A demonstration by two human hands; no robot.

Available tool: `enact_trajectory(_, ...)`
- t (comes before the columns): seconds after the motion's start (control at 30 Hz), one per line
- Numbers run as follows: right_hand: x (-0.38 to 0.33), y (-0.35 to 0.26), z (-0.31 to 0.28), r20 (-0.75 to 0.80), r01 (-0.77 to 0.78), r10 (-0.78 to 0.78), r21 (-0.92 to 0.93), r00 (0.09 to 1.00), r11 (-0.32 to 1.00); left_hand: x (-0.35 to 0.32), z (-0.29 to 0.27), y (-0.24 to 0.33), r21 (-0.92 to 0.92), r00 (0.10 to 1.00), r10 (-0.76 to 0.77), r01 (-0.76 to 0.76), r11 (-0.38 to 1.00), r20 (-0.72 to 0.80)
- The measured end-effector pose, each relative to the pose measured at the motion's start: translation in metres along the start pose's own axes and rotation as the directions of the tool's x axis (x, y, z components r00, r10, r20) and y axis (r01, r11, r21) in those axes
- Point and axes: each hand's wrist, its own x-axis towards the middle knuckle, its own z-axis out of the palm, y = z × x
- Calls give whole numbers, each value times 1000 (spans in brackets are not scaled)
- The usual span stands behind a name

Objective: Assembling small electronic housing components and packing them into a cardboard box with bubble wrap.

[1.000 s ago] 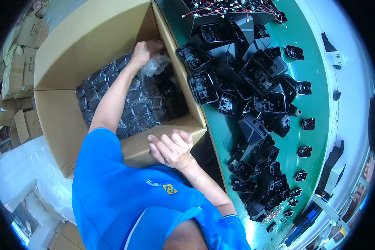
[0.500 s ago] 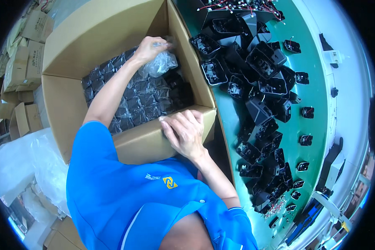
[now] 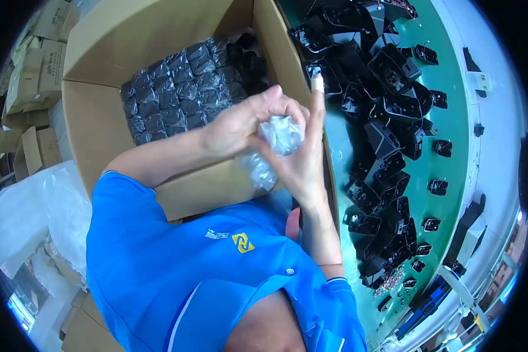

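- Clear plastic, crumpled into a small bag [image 3: 280, 136], sits between both hands above the near wall of a big cardboard box [image 3: 100, 135].
- Left hand [image 3: 246, 120] is curled shut around the upper part of the bag, fingers wrapped over its top.
- Right hand [image 3: 302, 158] grips the bag from the bench side, thumb and lower fingers pressed on the plastic, while its first finger sticks straight up; that fingertip wears a pale wrap (whether tape or a finger cot I cannot tell).
- A loose tail of the bag hangs down below the two hands, in front of the box's near wall.
- Inside the box, small dark parts in clear wrappers [image 3: 176, 88] lie packed in tight rows, filling the floor of the box from its left side toward the far right corner.
- Right of the box runs a green bench [image 3: 452, 76], its surface heaped with black plastic housings [image 3: 387, 76]; the pile is thickest along the edge touching the box, and single small black pieces lie spaced out toward the bench's far right edge.
- More cardboard boxes [image 3: 38, 70] are stacked on the floor to the left, and a white plastic sheet [image 3: 29, 217] lies beside them near the lower left.
- The person wears a blue shirt [image 3: 188, 276] with a small yellow badge on the chest.
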Motion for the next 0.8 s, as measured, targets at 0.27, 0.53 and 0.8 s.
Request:
enact_trajectory(0.27, -44, 32, -18, -80, 136, -159, -238, 984, 962, -19, -176, -85, 831, 852, -420, 459, 314, -312)
enact_trajectory(0.53, -39, 65, 7, 17, 363, -370, -246, 929, 899, -39, -165, -178, 914, 932, -48, -361, -185, 359)
enact_trajectory(0.8, -36, 72, 16, -42, 403, -431, -281, 902, 871, -27, -145, -181, 991, 983, -178, -76, -111, 56)
